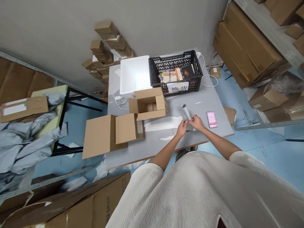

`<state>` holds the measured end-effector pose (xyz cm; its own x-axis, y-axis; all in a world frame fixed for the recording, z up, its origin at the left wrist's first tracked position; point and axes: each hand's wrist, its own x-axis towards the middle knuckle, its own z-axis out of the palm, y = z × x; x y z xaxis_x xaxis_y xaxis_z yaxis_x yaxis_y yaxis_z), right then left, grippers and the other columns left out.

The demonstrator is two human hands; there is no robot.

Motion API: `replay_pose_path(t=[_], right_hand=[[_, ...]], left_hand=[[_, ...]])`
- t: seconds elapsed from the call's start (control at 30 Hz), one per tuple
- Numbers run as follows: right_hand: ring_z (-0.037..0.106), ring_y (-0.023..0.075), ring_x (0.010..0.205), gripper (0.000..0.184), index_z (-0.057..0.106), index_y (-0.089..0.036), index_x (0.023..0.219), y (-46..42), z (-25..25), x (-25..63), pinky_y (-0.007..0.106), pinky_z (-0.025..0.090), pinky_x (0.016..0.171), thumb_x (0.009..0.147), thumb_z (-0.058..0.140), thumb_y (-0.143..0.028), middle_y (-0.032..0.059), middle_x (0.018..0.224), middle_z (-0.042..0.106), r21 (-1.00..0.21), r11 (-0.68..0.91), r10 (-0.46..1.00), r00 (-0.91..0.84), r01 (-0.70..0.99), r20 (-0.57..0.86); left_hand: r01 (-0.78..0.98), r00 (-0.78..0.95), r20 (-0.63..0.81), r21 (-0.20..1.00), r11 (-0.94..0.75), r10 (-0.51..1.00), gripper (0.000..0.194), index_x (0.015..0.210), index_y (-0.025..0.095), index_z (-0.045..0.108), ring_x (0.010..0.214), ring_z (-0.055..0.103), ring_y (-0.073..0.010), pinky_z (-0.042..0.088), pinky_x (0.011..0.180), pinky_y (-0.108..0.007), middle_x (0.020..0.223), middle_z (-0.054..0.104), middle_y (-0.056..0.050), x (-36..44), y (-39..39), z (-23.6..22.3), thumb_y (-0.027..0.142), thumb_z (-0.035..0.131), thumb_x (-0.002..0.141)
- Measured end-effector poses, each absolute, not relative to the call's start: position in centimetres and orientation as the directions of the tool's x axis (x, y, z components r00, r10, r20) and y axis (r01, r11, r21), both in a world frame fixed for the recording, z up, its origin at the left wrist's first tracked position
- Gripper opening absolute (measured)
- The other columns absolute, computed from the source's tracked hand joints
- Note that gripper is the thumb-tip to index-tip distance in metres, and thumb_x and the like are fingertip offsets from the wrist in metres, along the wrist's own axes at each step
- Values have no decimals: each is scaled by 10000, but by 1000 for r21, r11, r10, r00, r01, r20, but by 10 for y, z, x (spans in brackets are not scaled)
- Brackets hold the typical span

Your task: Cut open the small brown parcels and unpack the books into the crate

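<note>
A narrow, shiny silver-grey plastic bag (186,111) lies on the grey table (209,98) near its front edge, a dark tip at its far end. My left hand (182,127) pinches its left edge, fingers closed. Just beside it, my right hand (196,122) grips the right side with fingers bent together. What the bag contains, if anything, cannot be made out. To the right of my right hand lies a phone (212,119) with a pink screen, partly pixelated. An open cardboard box (151,114) stands left of the hands.
Behind the hands, a black plastic crate (198,83) holds books, beside a white foam box (122,77). Two more cardboard boxes (98,136) sit at the table's left edge. Small cartons (106,30) are stacked by the wall. Grey parcels (35,139) and shelves of boxes flank the table.
</note>
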<state>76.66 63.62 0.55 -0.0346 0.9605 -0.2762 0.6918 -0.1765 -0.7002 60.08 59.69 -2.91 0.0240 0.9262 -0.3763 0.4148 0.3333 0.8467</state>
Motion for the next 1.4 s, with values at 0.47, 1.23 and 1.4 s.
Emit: replay_pose_path(t=[0.47,1.23,1.4], right_hand=[[727,253,1178,259,771,-215,1210,604,-39,695,404,568,1112,971,687,-270,106,1294,747,-775,0,834,-427,632,-349],[371,350,1658,785,523,-198,1671,561,-57,650,563,323,1355,888,563,-151,137,1760,466,-572,203,650,-546,795,-528],[508,281,1576,691,699,-177,1504,550,-60,634,493,361,1346,835,543,-103,133,1631,622,-730,190,607,-663,656,-437]], left_hand=[[444,-235,-498,709,548,835,343,1218,224,700,1030,760,-236,588,934,-357,1114,801,-84,513,550,-41,465,486,1101],[573,31,-312,784,238,950,589,1494,226,659,1517,566,-268,414,1332,-476,1581,643,-117,471,507,-47,86,503,944],[619,136,-357,759,202,924,626,1499,215,688,1528,574,-269,413,1333,-457,1616,645,-103,455,505,-53,66,515,916]])
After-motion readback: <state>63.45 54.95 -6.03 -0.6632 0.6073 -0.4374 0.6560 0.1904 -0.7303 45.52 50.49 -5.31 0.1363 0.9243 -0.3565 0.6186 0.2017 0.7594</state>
